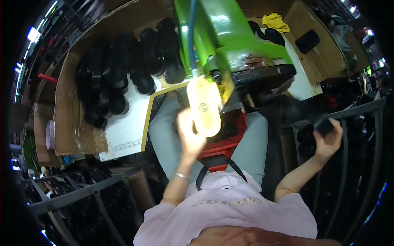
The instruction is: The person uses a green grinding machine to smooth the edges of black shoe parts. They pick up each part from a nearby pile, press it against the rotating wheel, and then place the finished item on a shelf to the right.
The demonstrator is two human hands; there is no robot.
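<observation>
My right hand (331,139), out at the right, is closed around the end of a dark, motion-blurred thing that looks like a black shoe (322,125); its far end fades into the dark background. My left hand (189,133) is raised over my lap, right beside a glowing yellow oblong lamp (204,107). The lamp hides some of its fingers and the rest are blurred, so its grip is unclear. Ahead stands a green machine (238,41) with a dark working head (262,76). Several black shoes (152,53) stand in rows on the white tabletop at left.
Cardboard walls (78,123) border the table. A yellow cloth (276,22) and a black flat piece (307,41) lie at the far right. Grey metal racks (82,197) flank me on the left and right (344,115). Something red (221,147) sits between my knees.
</observation>
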